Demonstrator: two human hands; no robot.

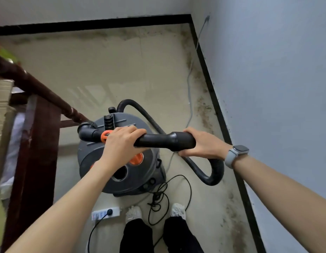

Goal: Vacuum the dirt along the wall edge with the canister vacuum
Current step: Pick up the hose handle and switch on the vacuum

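Observation:
A grey canister vacuum (96, 159) with orange fittings stands on the beige floor in front of my feet. Its black ribbed hose (145, 114) loops out from the top and curls back under my right wrist. Held level above the canister is the black hose handle (165, 140). My left hand (120, 143) grips its left end, beside an orange collar (105, 136) on a grey elbow tube. My right hand (204, 143), with a grey watch on the wrist, grips the right end. Dark dirt (204, 110) lies along the black baseboard (213, 99) at the right wall.
A dark wooden stair railing (36, 84) and post stand close on the left, with cardboard behind. A white power strip (105, 212) and a tangled black cord (158, 194) lie by my shoes. A thin grey cable (190, 99) runs along the right wall. More dirt lines the far baseboard.

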